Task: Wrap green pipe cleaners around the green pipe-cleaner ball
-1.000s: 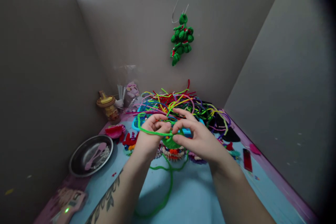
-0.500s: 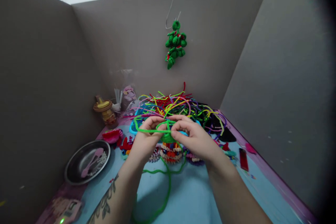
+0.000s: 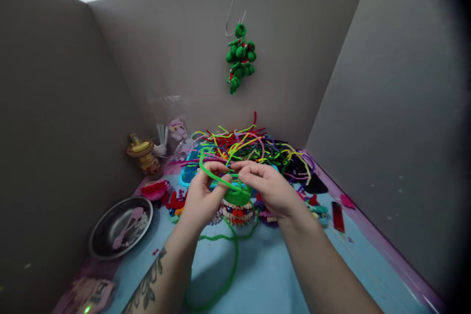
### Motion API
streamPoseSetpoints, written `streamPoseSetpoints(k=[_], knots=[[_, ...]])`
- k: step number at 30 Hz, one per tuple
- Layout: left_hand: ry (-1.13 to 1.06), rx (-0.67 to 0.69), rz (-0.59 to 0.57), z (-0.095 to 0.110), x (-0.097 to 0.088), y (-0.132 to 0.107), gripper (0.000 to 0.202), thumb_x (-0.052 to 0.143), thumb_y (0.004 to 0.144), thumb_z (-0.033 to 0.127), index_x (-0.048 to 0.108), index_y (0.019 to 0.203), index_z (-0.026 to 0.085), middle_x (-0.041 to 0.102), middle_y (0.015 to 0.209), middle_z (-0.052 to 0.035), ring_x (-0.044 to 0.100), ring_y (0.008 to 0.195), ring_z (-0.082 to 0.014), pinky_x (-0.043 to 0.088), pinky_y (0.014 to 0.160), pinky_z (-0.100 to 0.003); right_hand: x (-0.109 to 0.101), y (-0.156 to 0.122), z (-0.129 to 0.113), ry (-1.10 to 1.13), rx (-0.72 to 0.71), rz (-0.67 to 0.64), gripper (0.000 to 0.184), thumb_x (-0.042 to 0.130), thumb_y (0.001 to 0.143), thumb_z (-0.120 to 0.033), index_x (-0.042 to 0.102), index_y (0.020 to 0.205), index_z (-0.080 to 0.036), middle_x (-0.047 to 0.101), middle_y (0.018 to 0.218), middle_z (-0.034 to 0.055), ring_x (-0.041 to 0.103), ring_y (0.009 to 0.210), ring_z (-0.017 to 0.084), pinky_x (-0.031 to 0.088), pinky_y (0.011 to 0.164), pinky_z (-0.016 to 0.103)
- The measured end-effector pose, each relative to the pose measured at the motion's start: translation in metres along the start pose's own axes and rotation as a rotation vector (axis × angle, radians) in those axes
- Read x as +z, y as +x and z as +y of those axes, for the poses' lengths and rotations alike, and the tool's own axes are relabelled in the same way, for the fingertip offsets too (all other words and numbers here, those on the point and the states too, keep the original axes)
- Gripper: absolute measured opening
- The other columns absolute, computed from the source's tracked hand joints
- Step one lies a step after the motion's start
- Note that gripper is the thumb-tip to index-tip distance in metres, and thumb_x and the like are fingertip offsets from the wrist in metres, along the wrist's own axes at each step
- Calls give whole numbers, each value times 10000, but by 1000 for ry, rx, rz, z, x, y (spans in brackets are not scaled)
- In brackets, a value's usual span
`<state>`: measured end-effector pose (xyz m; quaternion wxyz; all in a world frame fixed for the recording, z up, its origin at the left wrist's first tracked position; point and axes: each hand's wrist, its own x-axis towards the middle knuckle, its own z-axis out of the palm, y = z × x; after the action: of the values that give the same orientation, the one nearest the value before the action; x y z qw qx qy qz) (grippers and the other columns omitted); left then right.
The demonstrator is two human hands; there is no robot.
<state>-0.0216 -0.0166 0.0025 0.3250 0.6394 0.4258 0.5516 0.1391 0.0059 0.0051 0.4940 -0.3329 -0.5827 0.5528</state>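
The fingers [image 3: 222, 178] hide where the green pipe cleaner [image 3: 238, 198] is pinched.

The left hand [image 3: 201, 196] and the right hand [image 3: 270, 189] meet over the middle of the table [image 3: 265, 274], with a pipe cleaner [image 3: 217, 179] held between them. A small craft piece [image 3: 237, 213] sits just below the hands. The pile of pipe cleaners [image 3: 253, 149] lies behind them. A bowl [image 3: 96, 235] sits far left, with a jar [image 3: 142, 154] behind it. A hanging bunch [image 3: 240, 56] is on the back wall, above the pile

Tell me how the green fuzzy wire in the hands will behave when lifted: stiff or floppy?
Probably bendable yet shape-keeping: the green fuzzy wire holds a loop above the left hand. Likely floppy lengthwise: its long tail sags in curves onto the table.
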Motion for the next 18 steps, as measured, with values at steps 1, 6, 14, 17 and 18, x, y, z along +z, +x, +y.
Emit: streamPoseSetpoints(k=[1, 6, 14, 17, 18], knots=[[45, 79, -9, 1, 0, 0, 123, 607, 812, 293, 595, 888, 197, 596, 896, -30, 567, 857, -168, 440, 760, -283, 1, 1, 1, 55, 16, 33, 194, 686, 681, -343, 645, 591, -176, 656, 1008, 62, 565, 972, 215, 377, 867, 350], [200, 220, -208, 9, -3, 0, 128, 687, 756, 243, 629, 864, 203, 602, 972, -49, 551, 977, -199, 404, 880, -322, 4, 2, 2, 247, 93, 84, 204, 704, 658, -373, 666, 678, -173, 647, 801, 21, 532, 726, 150, 381, 703, 296], [133, 104, -211, 2, 2, -4, 225, 732, 721, 293, 639, 903, 197, 643, 922, -56, 584, 906, -211, 427, 833, -322, 9, 0, -2, 280, 88, 90, 243, 713, 647, -400, 649, 683, -168, 603, 741, 2, 490, 674, 127, 363, 649, 268], [75, 15, -211, 0, 3, -6, 260, 738, 709, 301, 652, 929, 192, 664, 946, -72, 597, 901, -225, 437, 822, -323, 11, -2, -3, 287, 81, 93, 232, 702, 660, -391, 620, 645, -174, 581, 726, -8, 475, 649, 117, 358, 628, 258], [51, 3, -213, 1, 2, -6, 263, 738, 707, 296, 656, 935, 194, 664, 949, -72, 598, 900, -226, 440, 818, -321, 12, -3, -3, 286, 77, 95, 231, 698, 664, -388, 611, 636, -176, 572, 715, -12, 468, 637, 114, 354, 618, 255]])
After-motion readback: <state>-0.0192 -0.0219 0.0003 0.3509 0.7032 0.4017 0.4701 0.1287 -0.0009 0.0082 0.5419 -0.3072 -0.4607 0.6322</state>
